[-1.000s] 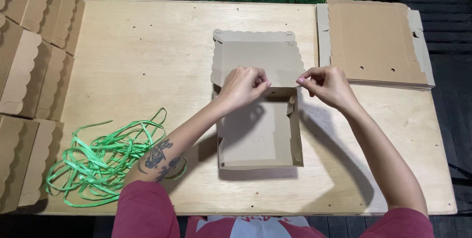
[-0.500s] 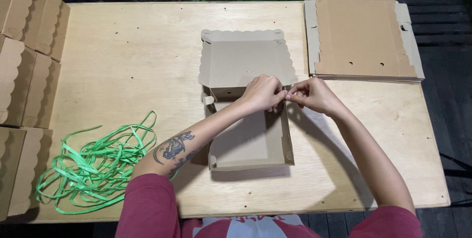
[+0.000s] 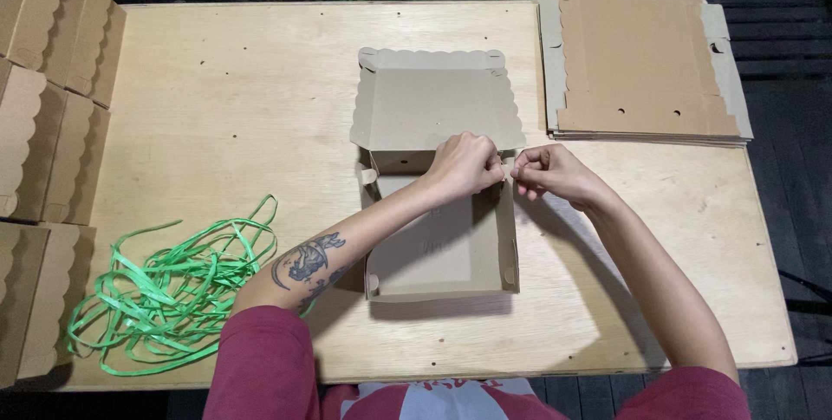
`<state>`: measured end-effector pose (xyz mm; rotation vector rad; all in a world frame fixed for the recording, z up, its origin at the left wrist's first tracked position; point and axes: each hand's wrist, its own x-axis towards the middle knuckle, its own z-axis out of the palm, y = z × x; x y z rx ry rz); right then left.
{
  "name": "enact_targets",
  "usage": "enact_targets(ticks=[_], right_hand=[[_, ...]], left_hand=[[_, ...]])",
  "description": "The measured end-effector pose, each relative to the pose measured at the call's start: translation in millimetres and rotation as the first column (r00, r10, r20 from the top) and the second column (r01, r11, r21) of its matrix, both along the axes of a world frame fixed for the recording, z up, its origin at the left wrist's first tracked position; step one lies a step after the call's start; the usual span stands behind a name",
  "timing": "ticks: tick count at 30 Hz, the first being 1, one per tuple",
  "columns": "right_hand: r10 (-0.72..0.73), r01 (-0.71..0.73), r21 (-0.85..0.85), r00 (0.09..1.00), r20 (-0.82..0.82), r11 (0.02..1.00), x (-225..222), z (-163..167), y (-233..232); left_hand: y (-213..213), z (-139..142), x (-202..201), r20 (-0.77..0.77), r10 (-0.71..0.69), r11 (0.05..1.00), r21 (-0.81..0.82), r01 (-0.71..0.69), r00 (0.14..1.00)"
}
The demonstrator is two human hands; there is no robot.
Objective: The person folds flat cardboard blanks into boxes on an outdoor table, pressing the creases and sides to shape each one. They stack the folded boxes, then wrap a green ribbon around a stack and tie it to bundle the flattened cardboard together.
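A brown cardboard box (image 3: 438,247) lies half folded in the middle of the wooden table (image 3: 217,117), its scalloped lid (image 3: 433,108) open and flat toward the far side. My left hand (image 3: 464,164) reaches across the box and pinches the back right corner where the right wall meets the lid. My right hand (image 3: 546,170) pinches the same corner from the outside, fingertips almost touching the left hand. What lies between the fingers is hidden.
A stack of flat cardboard blanks (image 3: 641,65) sits at the far right. Folded boxes (image 3: 48,91) are piled along the left edge. A tangle of green plastic ribbon (image 3: 173,290) lies at the near left.
Both hands have come together at the box's back right corner; a second ago they were apart on the lid's front edge. The view has shifted slightly.
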<state>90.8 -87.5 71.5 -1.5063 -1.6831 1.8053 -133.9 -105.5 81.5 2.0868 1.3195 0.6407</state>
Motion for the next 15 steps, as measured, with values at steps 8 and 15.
enact_targets(ticks=[8, 15], right_hand=[[-0.051, 0.05, -0.028, 0.999, -0.014, 0.998, 1.8, -11.0, -5.1], [-0.042, 0.044, -0.02, 0.994, 0.105, 0.999, 15.0, -21.1, -2.9]], left_hand=[[0.6, 1.5, -2.8, -0.013, 0.031, 1.0, 0.002, -0.031, 0.999], [3.9, 2.9, -10.6, -0.072, 0.037, 0.996, 0.082, -0.031, 0.997]])
